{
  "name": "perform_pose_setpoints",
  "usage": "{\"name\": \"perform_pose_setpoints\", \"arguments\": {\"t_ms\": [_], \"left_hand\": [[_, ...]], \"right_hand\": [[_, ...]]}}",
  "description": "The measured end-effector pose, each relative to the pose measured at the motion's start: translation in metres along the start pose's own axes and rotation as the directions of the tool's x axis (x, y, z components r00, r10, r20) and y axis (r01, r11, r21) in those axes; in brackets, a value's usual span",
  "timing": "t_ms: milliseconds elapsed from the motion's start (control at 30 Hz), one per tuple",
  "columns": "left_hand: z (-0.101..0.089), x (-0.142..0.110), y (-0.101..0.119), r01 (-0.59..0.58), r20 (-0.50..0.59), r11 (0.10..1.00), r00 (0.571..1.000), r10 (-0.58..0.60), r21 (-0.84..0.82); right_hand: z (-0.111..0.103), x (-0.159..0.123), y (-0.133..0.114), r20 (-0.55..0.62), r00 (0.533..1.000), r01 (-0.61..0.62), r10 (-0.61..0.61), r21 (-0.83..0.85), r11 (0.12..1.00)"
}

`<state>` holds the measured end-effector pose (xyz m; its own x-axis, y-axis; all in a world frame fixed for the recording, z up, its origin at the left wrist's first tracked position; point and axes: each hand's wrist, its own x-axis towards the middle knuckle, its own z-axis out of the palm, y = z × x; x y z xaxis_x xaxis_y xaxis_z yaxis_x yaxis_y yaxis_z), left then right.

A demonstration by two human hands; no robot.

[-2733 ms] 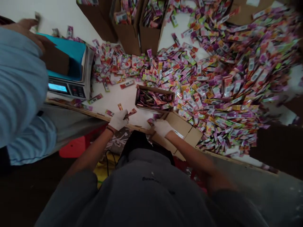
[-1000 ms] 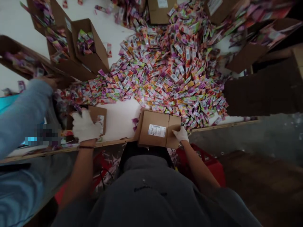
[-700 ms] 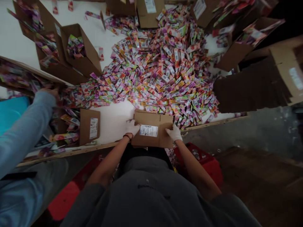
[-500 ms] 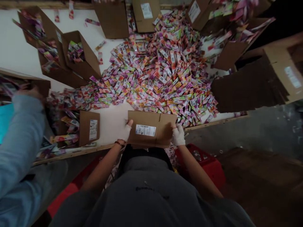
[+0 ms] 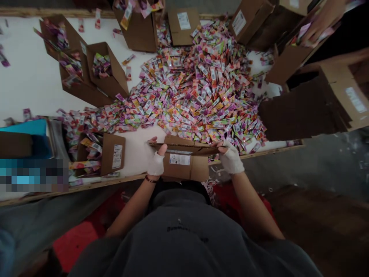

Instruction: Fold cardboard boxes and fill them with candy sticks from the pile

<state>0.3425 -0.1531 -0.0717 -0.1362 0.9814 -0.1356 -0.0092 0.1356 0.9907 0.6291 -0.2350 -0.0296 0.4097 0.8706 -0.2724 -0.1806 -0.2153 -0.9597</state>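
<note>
Two gloved hands are on the cardboard here, your left hand [image 5: 155,163] pinching one end and your right hand [image 5: 231,157] gripping the other. Between them is the folded cardboard carton [image 5: 198,149], straight out in front of your body, tipped up so its thin edge shows, its long axis running left to right, almost level. Neither hand is nearer: you've got one at each end, thumbs on the side facing you, fingers wrapping round behind.

Right below it, a flat labelled carton [image 5: 198,169] lies at the near edge of the desk [image 5: 138,148], and the held piece crosses above it. Whether the two touch, you can't tell from here. Your forearms come in from both sides and slant forward, wrists close to straight, a dark band [image 5: 151,179] on your left one.

Over on your left, nearer that hand, sits an open carton [image 5: 113,154] with sachets inside. Just beyond the held cardboard, a big pile of sachets [image 5: 196,96] spreads over the desk, and at far right a co-worker's hand [image 5: 325,23] reaches to another carton [image 5: 291,61].
</note>
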Motion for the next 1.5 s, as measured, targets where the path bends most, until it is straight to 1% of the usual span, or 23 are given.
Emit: {"name": "perform_pose_setpoints", "arguments": {"t_ms": [133, 200, 267, 333, 400, 467, 533, 567, 600, 700, 767, 833, 867, 900, 933, 1000, 1067, 1133, 1200, 1267, 1333, 1433, 1500], "left_hand": [[0.005, 0.002, -0.002, 0.028, -0.036, 0.998, 0.999, -0.030, -0.055], [0.005, -0.004, 0.001, -0.039, 0.070, 0.999, 0.997, 0.040, -0.021], [0.002, -0.011, 0.010, -0.191, 0.262, 0.979, 0.951, 0.165, 0.076], [-0.003, -0.014, 0.024, -0.395, 0.477, 0.903, 0.834, 0.276, 0.169], [-0.008, -0.009, 0.038, -0.567, 0.652, 0.795, 0.689, 0.317, 0.213], [-0.011, 0.001, 0.047, -0.671, 0.816, 0.710, 0.523, 0.247, 0.214], [-0.012, 0.011, 0.048, -0.713, 0.925, 0.671, 0.365, 0.106, 0.204], [-0.013, 0.015, 0.045, -0.711, 0.948, 0.671, 0.318, 0.036, 0.213], [-0.015, 0.019, 0.042, -0.694, 0.953, 0.681, 0.304, -0.017, 0.233], [-0.023, 0.026, 0.028, -0.602, 0.924, 0.741, 0.377, -0.066, 0.299], [-0.029, 0.028, 0.019, -0.558, 0.912, 0.781, 0.410, -0.033, 0.279], [-0.031, 0.025, 0.013, -0.543, 0.891, 0.804, 0.452, 0.035, 0.244], [-0.030, 0.023, 0.011, -0.545, 0.870, 0.803, 0.488, 0.073, 0.239], [-0.029, 0.020, 0.010, -0.555, 0.837, 0.792, 0.536, 0.109, 0.252], [-0.026, 0.016, 0.010, -0.568, 0.791, 0.769, 0.596, 0.140, 0.292], [-0.020, 0.008, 0.012, -0.582, 0.655, 0.685, 0.729, 0.201, 0.438], [-0.013, 0.002, 0.018, -0.566, 0.524, 0.577, 0.811, 0.261, 0.589], [-0.008, -0.001, 0.028, -0.590, 0.530, 0.483, 0.804, 0.271, 0.647], [-0.008, -0.002, 0.036, -0.659, 0.628, 0.421, 0.743, 0.231, 0.624], [-0.011, -0.003, 0.042, -0.726, 0.722, 0.380, 0.667, 0.184, 0.573], [-0.014, -0.005, 0.043, -0.776, 0.783, 0.351, 0.601, 0.160, 0.524], [-0.014, -0.006, 0.038, -0.819, 0.821, 0.302, 0.547, 0.160, 0.487], [-0.011, -0.005, 0.033, -0.827, 0.820, 0.271, 0.545, 0.176, 0.492]], "right_hand": [[0.008, 0.006, -0.001, -0.065, 0.997, -0.041, 0.037, -0.057, 0.998], [0.015, 0.007, 0.001, -0.115, 0.993, -0.041, 0.029, -0.110, 0.993], [0.023, 0.009, 0.003, -0.153, 0.988, -0.016, -0.021, -0.240, 0.971], [0.029, 0.016, 0.004, -0.152, 0.984, 0.021, -0.090, -0.401, 0.916], [0.036, 0.027, 0.004, -0.116, 0.987, 0.038, -0.115, -0.518, 0.855], [0.042, 0.041, 0.004, -0.049, 0.994, 0.055, -0.100, -0.566, 0.823], [0.047, 0.051, 0.002, 0.038, 0.992, 0.122, -0.121, -0.539, 0.834], [0.049, 0.053, 0.000, 0.067, 0.986, 0.163, -0.149, -0.509, 0.845], [0.048, 0.052, -0.003, 0.071, 0.981, 0.195, -0.183, -0.480, 0.855], [0.037, 0.033, -0.013, 0.028, 0.970, 0.226, -0.242, -0.469, 0.854], [0.026, 0.012, -0.018, 0.198, 0.960, 0.274, -0.198, -0.520, 0.809], [0.020, -0.008, -0.015, 0.457, 0.885, 0.363, -0.091, -0.553, 0.750], [0.021, -0.014, -0.011, 0.531, 0.847, 0.381, -0.029, -0.568, 0.730], [0.023, -0.017, -0.005, 0.543, 0.840, 0.367, 0.019, -0.594, 0.716], [0.027, -0.018, 0.002, 0.501, 0.864, 0.326, 0.048, -0.631, 0.704], [0.035, -0.013, 0.017, 0.323, 0.946, 0.221, 0.029, -0.707, 0.672], [0.040, -0.006, 0.030, 0.132, 0.988, 0.150, -0.076, -0.757, 0.636], [0.041, -0.003, 0.038, -0.005, 0.987, 0.096, -0.160, -0.782, 0.616], [0.038, -0.006, 0.037, -0.084, 0.976, 0.054, -0.199, -0.798, 0.600], [0.036, -0.011, 0.027, -0.066, 0.968, 0.081, -0.240, -0.827, 0.556], [0.042, -0.012, 0.013, 0.075, 0.971, 0.179, -0.228, -0.859, 0.479], [0.066, -0.004, -0.003, 0.323, 0.946, 0.300, 0.014, -0.893, 0.335], [0.088, 0.008, -0.005, 0.370, 0.905, 0.323, 0.210, -0.918, 0.228]]}}
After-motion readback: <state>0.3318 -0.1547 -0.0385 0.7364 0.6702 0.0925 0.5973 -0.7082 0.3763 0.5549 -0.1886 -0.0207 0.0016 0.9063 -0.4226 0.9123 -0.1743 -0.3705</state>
